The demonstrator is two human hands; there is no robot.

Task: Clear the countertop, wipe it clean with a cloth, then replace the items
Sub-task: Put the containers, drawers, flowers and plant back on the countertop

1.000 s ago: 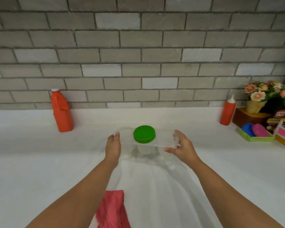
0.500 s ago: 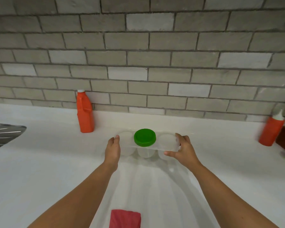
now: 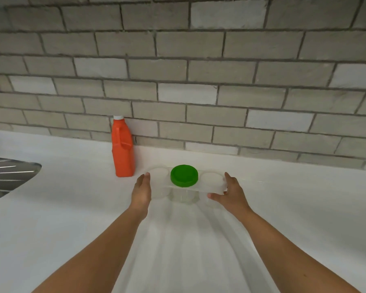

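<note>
Straight fingers of the left hand [image 3: 141, 192] press the left end of the clear rack [image 3: 211, 188]. The right hand [image 3: 232, 193] pinches the other end between fingers and thumb. The rack is mid-desk [image 3: 294, 204], near the wall [image 3: 199, 102]. An orange bottle [image 3: 123, 149] stands just left of it, with open surface to the right. The rack holds three clear jars, the middle one under a green lid [image 3: 184, 175].

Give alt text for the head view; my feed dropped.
The left hand presses and the right hand grips the ends of a clear rack of three jars, the middle one with a green lid, over a white countertop beside an orange bottle by a brick wall.
</note>
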